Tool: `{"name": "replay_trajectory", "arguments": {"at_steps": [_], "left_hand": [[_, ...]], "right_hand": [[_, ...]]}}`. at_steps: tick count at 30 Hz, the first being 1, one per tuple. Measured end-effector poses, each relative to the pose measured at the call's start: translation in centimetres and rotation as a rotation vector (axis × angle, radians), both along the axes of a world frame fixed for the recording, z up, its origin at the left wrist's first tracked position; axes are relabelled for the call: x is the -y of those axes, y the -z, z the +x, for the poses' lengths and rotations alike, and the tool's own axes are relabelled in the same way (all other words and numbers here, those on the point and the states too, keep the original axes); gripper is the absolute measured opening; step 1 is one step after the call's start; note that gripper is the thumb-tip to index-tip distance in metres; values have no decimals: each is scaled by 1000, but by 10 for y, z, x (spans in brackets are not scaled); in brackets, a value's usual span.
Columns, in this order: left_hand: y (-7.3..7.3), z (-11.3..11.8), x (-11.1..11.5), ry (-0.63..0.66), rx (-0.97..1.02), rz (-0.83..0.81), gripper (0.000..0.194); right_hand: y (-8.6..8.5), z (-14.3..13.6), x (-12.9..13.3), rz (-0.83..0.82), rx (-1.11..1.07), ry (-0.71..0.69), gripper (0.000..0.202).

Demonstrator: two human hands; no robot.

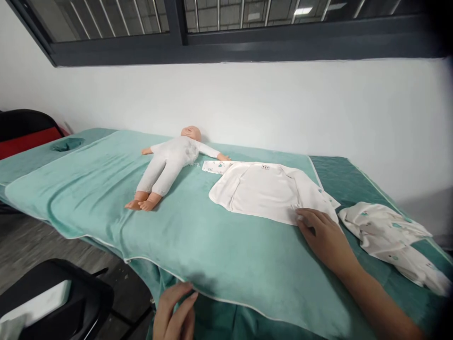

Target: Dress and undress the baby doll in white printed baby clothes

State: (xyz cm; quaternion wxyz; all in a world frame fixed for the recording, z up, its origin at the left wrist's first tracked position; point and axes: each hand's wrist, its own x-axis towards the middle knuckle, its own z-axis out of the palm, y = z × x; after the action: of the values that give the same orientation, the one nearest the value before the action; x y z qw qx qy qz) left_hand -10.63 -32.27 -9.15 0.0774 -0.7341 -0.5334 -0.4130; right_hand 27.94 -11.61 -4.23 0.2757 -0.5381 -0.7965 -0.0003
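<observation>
Head view, now: where is the right hand, and what does it do?

Noted: at the lower edge of the white shirt, right of its middle. Index finger and thumb bend toward each other, tips on the fabric. Whether cloth is clamped between them, I cannot tell.

And the left hand?

Low in view, partly cut off, by the near edge of the light teal cloth. Fingers loosely curled, slightly apart, nothing visible in them. Contact with the cloth: cannot tell.

Record the shirt's position.

Spread flat on the light teal cloth, which covers much of the bed. Small printed label at the neck edge, far side. Left sleeve ends in a patterned cuff, just beside one hand of the baby doll.

Doll's posture?

On its back, head toward the wall, arms spread, feet toward the near side. White clothing on body, arms and legs; hands and feet bare.

Other items?

Crumpled patterned garment, white with green motifs, right of the shirt, on darker teal fabric. Lower left: black chair bearing a pale object, too unclear to identify.
</observation>
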Motion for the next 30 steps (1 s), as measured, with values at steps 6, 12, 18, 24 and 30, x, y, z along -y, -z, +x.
{"name": "replay_trajectory", "arguments": {"at_steps": [6,12,18,24,30], "left_hand": [[-72,70,-135,171,72,-6,40],[-72,129,-232,312,-144,-299,38],[-64,127,-233,325,-192,-387,43],[-68,128,-231,329,-106,-373,38],[-79,107,-219,315,284,-228,30]], "right_hand": [[-13,51,-46,-152,-101,473,38],[-17,97,-94,-338,43,580,40],[-35,116,-108,-325,70,639,35],[-17,89,-84,93,72,593,39],[-15,8,-66,274,-2,142,30]]}}
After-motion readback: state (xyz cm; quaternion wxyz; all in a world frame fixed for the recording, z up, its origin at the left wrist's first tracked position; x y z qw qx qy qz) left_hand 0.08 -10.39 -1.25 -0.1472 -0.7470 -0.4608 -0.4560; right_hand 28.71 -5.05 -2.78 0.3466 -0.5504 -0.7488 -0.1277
